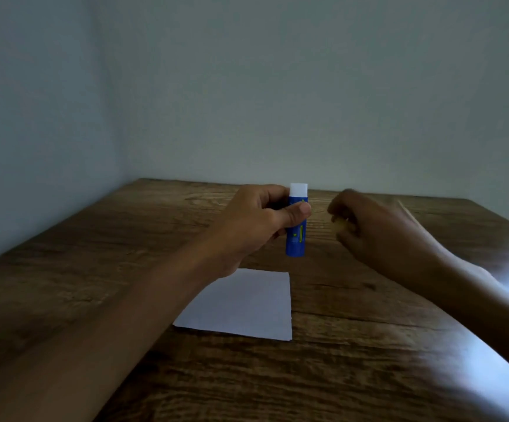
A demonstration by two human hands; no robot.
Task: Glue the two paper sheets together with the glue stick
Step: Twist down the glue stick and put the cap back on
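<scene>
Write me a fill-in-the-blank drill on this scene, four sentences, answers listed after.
1. The left hand holds a glue stick whose body is ____ in colour.
2. The glue stick is held ____, white end on top.
3. The white paper lies flat on the ____ table.
4. The blurred right hand is beside the glue stick, on the ____ side of the picture.

Missing words: blue; upright; wooden; right
</scene>
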